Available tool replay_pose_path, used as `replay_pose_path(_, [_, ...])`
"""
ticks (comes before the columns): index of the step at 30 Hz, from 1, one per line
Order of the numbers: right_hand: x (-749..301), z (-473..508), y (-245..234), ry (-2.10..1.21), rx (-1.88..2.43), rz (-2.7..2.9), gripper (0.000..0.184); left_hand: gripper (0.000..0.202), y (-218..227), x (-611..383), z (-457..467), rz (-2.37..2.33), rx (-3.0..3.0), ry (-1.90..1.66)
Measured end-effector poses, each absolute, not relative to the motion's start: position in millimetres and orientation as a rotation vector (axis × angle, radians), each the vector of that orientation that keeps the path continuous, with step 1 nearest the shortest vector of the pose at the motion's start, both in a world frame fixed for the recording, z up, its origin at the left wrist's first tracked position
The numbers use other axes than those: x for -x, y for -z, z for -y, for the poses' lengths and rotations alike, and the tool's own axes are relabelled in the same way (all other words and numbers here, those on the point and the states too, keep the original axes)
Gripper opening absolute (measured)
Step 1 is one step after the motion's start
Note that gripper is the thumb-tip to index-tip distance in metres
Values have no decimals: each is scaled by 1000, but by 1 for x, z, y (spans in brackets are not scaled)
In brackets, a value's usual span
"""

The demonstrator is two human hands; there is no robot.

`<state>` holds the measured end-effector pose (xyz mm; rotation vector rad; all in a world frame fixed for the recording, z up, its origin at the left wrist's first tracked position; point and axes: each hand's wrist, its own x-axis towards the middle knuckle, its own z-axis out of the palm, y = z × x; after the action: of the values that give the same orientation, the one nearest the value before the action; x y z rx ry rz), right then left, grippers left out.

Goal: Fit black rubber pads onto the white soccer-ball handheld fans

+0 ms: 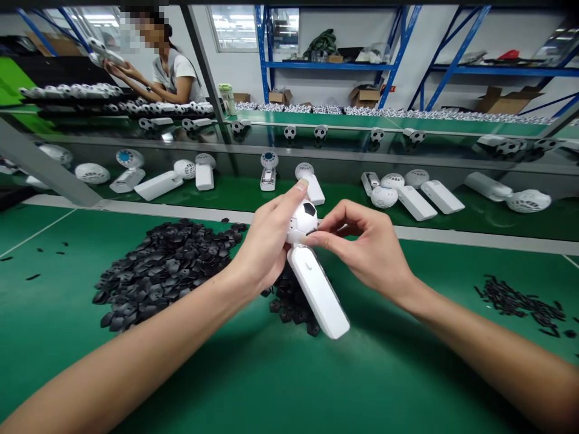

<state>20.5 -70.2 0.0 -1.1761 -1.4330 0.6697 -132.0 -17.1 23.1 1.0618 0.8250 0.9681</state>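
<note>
A white handheld fan with a round, football-patterned head sits in my left hand. My fingers are wrapped round the head, thumb on top, and the handle slants down to the right. One black pentagon patch shows on the upper part of the head. With thumb and index finger pinched, my right hand holds a small black piece against the lower right side of the head. Its exact shape is mostly hidden by the fingertips. A big heap of black pentagon pieces lies behind and left of my left hand.
Thin black strips lie on the green table at the right. Beyond a pale ledge, several white fans rest on a green conveyor belt. A co-worker holds a fan at the back left.
</note>
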Motion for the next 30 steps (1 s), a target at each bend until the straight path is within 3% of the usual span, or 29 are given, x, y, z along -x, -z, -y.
replay_pose_path(6, [-19, 69, -8, -902, 1169, 1369, 48, 41, -26, 133, 21, -775, -1132, -980])
replay_pose_path(15, [-18, 70, -18, -928, 1210, 1425, 59, 44, -34, 134, 24, -815, -1230, -1018])
replay_pose_path(23, [-11, 67, -7, -132, 1118, 1543, 49, 44, -54, 135, 20, -764, -1237, -1059])
replay_pose_path(30, [-12, 70, -10, -43, 1118, 1713, 53, 34, -57, 134, 25, -743, -1138, -1052])
